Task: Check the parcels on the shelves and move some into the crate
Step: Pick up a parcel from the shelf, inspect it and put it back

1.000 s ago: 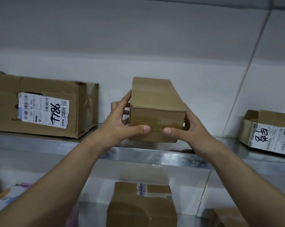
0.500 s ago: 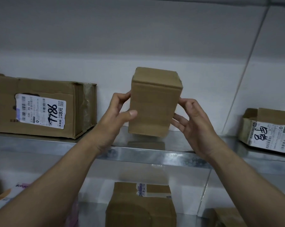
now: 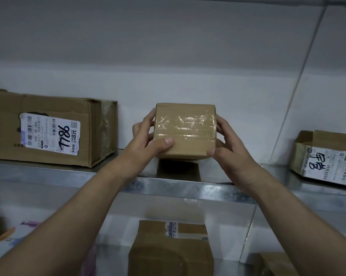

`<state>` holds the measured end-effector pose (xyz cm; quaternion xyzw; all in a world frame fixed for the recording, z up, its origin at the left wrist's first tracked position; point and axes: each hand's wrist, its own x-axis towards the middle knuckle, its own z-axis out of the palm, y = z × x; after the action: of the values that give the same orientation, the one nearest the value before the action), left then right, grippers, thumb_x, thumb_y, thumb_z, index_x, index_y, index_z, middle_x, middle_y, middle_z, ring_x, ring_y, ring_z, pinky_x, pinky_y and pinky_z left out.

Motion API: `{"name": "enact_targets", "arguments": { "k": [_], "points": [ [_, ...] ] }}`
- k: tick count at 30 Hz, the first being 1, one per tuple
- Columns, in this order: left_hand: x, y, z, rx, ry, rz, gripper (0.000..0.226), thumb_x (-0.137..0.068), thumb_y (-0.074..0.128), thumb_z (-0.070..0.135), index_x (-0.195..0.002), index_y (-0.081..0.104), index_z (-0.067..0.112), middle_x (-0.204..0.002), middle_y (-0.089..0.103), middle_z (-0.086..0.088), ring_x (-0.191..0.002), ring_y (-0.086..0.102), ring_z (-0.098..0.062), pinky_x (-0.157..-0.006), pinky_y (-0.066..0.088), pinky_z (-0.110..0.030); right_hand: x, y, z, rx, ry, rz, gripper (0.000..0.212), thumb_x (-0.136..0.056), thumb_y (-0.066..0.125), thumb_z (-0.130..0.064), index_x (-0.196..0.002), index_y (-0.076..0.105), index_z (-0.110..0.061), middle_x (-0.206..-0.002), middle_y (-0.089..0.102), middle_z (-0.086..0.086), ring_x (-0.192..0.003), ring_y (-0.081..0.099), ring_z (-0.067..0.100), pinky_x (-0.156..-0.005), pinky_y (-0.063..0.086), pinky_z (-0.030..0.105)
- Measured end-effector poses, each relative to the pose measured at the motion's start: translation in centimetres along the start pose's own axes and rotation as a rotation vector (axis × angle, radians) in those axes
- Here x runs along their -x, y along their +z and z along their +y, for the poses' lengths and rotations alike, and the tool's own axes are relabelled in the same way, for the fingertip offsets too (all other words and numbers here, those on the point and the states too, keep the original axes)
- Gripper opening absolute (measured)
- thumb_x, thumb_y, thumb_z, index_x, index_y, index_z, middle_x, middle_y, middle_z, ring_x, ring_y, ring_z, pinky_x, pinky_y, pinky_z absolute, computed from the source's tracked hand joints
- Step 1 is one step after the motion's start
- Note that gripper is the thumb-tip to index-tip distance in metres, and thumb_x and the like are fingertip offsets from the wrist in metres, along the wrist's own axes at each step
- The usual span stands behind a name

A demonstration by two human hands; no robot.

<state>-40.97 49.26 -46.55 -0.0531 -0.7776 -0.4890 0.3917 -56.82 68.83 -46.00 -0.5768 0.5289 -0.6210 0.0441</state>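
**Cardboard parcel under inspection at the upper shelf**

You are working through the checking step, and no crate is showing in view. At far left the large carton (image 3: pixel 48 128) marked 7786 is sitting on the metal shelf (image 3: pixel 188 186). Your left hand (image 3: pixel 148 140) is gripping the small parcel (image 3: pixel 185 130) by its left side, thumb curling over the lower front corner. The parcel is hanging just above the shelf, between the two cartons. Its taped face is facing you, with the seam running left to right, and no label is showing there. Its depth is hidden, so I am only judging that the long axis is pointing away toward the wall. Your right hand (image 3: pixel 231 148) is gripping the opposite side likewise. The open carton (image 3: pixel 327 156) is resting at far right. Next, you are probably needing another face turned toward you to find a label, with both grips firm.
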Motion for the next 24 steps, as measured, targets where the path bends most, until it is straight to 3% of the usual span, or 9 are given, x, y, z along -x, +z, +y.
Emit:
{"name": "enact_targets", "arguments": {
  "k": [1,5,8,13,16,21,24],
  "points": [
    [0.0,0.0,0.1,-0.026,-0.002,-0.01,0.094,-0.072,0.072,0.054,-0.158,0.035,0.04,-0.147,0.042,0.003,-0.118,0.056,0.016,-0.097,0.044,-0.005,0.1,0.1,0.0,0.001,0.003,-0.007,0.092,-0.069,0.075,-0.036,-0.156,0.044,-0.043,-0.158,0.047,-0.001,-0.14,0.056,0.023,-0.106,0.053,0.042],
    [0.3,0.2,0.3,0.073,-0.052,-0.08,0.081,-0.074,0.077,0.053,-0.145,0.041,0.038,-0.141,0.056,-0.003,-0.111,0.069,0.001,-0.089,0.054,-0.018,0.5,0.7,-0.5,0.021,0.01,0.016,0.076,-0.076,0.082,-0.041,-0.145,0.05,-0.041,-0.149,0.052,-0.005,-0.135,0.059,0.018,-0.092,0.056,0.026],
    [0.4,0.6,0.8,0.039,-0.057,-0.09,0.079,-0.081,0.076,0.042,-0.148,0.036,0.035,-0.128,0.061,0.002,-0.094,0.069,0.007,-0.077,0.054,-0.013,0.8,0.9,-0.6,0.041,-0.01,0.015,0.064,-0.081,0.083,-0.026,-0.138,0.055,-0.035,-0.143,0.055,-0.004,-0.133,0.058,0.021,-0.091,0.058,0.028],
    [0.5,0.5,0.6,0.048,-0.075,-0.117,0.096,-0.064,0.085,0.047,-0.146,0.037,0.036,-0.13,0.062,0.001,-0.103,0.072,-0.003,-0.079,0.058,-0.022,0.8,0.7,-0.5,0.077,-0.037,-0.014,0.079,-0.074,0.089,-0.022,-0.142,0.053,-0.037,-0.146,0.053,-0.005,-0.14,0.053,0.019,-0.108,0.056,0.044],
    [0.7,0.7,0.6,0.036,-0.067,-0.108,0.097,-0.061,0.087,0.046,-0.145,0.038,0.038,-0.131,0.061,0.003,-0.104,0.072,-0.005,-0.077,0.061,-0.027,0.7,0.6,-0.4,0.079,-0.05,-0.015,0.077,-0.074,0.088,-0.015,-0.14,0.053,-0.034,-0.144,0.054,-0.003,-0.139,0.053,0.02,-0.11,0.054,0.051],
    [0.8,0.9,0.8,0.022,-0.072,-0.098,0.092,-0.063,0.086,0.049,-0.142,0.041,0.038,-0.128,0.062,0.01,-0.106,0.071,-0.006,-0.079,0.064,-0.033,0.7,0.6,-0.3,0.073,-0.051,-0.014,0.071,-0.075,0.086,-0.015,-0.135,0.053,-0.033,-0.142,0.053,-0.001,-0.135,0.054,0.021,-0.099,0.058,0.039],
    [0.9,1.1,0.9,0.019,-0.07,-0.096,0.092,-0.064,0.084,0.049,-0.143,0.04,0.037,-0.129,0.062,0.008,-0.105,0.071,-0.005,-0.076,0.063,-0.031,0.7,0.7,-0.2,0.068,-0.055,-0.01,0.067,-0.075,0.085,-0.014,-0.131,0.054,-0.034,-0.14,0.054,-0.002,-0.133,0.054,0.02,-0.091,0.057,0.031]
  ]
}}
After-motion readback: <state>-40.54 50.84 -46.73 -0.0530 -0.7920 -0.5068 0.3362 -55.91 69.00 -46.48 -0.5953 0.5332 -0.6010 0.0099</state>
